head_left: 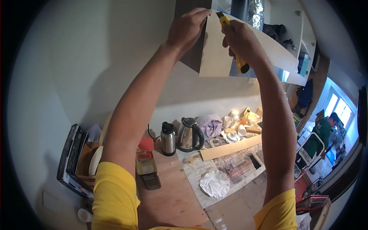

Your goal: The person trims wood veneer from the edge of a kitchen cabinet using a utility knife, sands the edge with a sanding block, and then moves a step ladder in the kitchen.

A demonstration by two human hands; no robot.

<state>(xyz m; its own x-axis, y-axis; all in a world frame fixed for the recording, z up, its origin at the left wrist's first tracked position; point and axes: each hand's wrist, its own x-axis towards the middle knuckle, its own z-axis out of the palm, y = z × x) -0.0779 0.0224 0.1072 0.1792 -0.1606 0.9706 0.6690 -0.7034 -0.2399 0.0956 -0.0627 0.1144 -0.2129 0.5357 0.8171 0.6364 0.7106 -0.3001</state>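
Note:
Both my arms reach up to a hanging cabinet with a pale front panel [218, 50]. My right hand [243, 41] is wrapped round a yellow utility knife [240, 65], its dark tip pointing up and left at the panel's upper edge. My left hand [184, 30] is at the panel's upper left corner, fingers drawn together with their tips against the edge. What they pinch, if anything, is hidden. A thin blue strip [222, 11] shows along the top edge near the knife tip. Behind the panel stands a shiny foil duct [256, 15].
Below are a steel flask [168, 138], an electric kettle [188, 135], a rectangular can [148, 170], a long pale strip [230, 148], crumpled white paper [214, 184] and cups [227, 122]. A person in green [319, 132] is at the far right beside a stepladder [306, 157].

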